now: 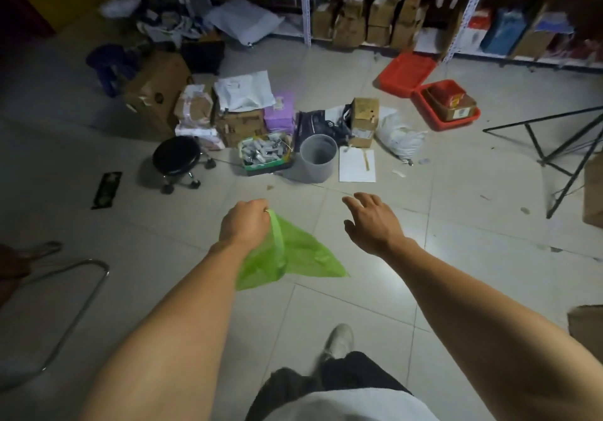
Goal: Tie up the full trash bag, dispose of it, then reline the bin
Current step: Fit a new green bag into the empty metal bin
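Your left hand [244, 221] is clenched around the handle strip of a fresh green bag [287, 257], which hangs limp and unopened beside your wrist, so the step in hand looks like the relining: the grey bin [318, 157] stands bare and unlined on the floor well ahead of you, and no full trash bag can be picked out in this view. To do it well, walk up close before you start, then find the mouth of the bag, shake it open with both hands, lower the bottom into the bin and fold the rim evenly over the lip so it does not slip in. Your right hand [372, 220] is released, fingers spread and holding nothing, so it is free to pinch the other side of the mouth. Around the bin, from the left: a black rolling stool [176, 156], then a small box of bits and pieces [263, 153] just beside the bin, then a white sheet of paper [357, 164] lying flat next to it, and a white sack [398, 135] beyond. Farther right sit red trays [424, 89] and the legs of a black stand [561, 156]. The floor between you and the bin is open tile; I'd only mind the paper underfoot, which could slide.
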`<state>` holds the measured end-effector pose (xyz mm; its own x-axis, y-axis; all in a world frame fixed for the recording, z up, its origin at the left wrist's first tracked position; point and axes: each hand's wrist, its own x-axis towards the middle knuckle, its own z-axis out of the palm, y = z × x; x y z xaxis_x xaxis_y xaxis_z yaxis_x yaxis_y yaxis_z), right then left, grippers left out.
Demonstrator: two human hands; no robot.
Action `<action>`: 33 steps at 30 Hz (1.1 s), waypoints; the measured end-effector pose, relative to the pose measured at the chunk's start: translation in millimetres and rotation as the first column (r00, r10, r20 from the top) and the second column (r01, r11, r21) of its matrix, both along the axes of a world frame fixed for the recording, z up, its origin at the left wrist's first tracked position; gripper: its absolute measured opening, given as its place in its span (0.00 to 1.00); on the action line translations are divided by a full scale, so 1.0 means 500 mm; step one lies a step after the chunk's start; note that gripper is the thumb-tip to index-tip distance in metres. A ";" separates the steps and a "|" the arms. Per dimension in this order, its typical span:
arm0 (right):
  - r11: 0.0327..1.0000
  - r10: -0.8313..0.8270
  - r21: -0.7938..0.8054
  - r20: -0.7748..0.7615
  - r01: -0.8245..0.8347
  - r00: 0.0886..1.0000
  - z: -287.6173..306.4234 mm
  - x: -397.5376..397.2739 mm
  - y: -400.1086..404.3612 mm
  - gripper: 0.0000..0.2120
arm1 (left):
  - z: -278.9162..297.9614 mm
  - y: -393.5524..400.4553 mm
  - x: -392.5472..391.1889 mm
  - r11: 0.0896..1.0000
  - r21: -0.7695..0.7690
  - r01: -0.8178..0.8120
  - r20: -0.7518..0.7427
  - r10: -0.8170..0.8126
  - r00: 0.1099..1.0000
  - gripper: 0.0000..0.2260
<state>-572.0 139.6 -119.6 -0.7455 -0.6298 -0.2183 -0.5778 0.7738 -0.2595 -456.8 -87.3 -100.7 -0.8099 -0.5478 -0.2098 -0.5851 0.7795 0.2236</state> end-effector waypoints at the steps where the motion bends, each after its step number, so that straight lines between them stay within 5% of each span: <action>1: 1.000 0.007 0.003 0.003 -0.007 1.000 -0.005 -0.025 -0.020 0.26 | -0.002 -0.020 -0.021 1.000 0.004 -0.005 0.001 0.005 1.000 0.11; 10: 0.997 -0.001 0.078 0.054 -0.004 0.999 -0.042 -0.211 -0.172 0.26 | -0.045 -0.178 -0.223 0.997 0.060 0.051 0.020 -0.052 0.998 0.10; 22: 0.962 -0.263 0.095 0.095 0.254 0.960 -0.080 -0.447 -0.398 0.27 | -0.128 -0.429 -0.561 0.949 0.309 0.063 -0.035 -0.055 0.998 0.09; 33: 0.940 -0.338 0.109 0.195 0.322 0.921 -0.146 -0.645 -0.447 0.26 | -0.177 -0.469 -0.836 0.923 0.361 0.135 -0.013 -0.139 0.990 0.08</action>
